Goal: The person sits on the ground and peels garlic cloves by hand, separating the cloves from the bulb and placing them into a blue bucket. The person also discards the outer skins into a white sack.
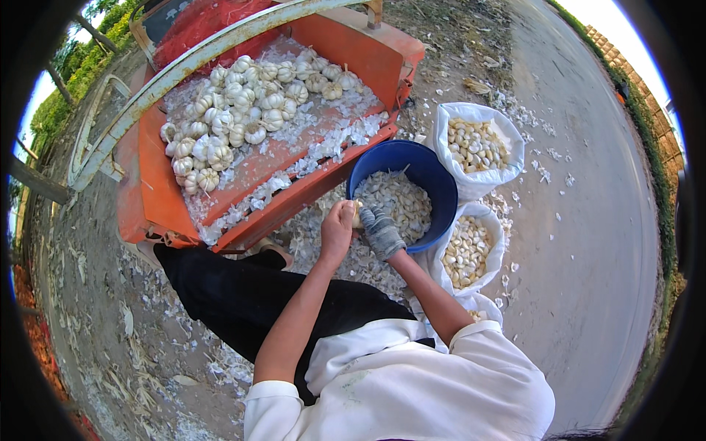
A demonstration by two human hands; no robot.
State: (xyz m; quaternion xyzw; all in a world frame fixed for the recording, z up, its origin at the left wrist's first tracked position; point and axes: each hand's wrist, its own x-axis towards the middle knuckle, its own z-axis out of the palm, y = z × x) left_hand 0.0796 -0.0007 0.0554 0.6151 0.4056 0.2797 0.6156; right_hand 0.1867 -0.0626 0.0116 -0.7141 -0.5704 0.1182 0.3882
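At the near rim of a blue bucket (442, 194), my bare left hand (335, 230) grips a garlic bulb (357, 214), partly hidden by my fingers. My right hand (381, 232), in a grey glove, closes on the bulb's other side. Loose garlic cloves (398, 201) cover the bottom of the bucket. Left of it, a heap of whole garlic bulbs (237, 113) lies on an orange metal cart bed (242, 195) strewn with papery skins.
Right of the bucket stand two white woven sacks of cloves, one farther (479, 184) and one nearer (499, 242); a third sack (485, 304) is partly hidden by my arm. A rusty metal rail (182, 71) arches over the cart beside red mesh (215, 33). Skins litter the ground.
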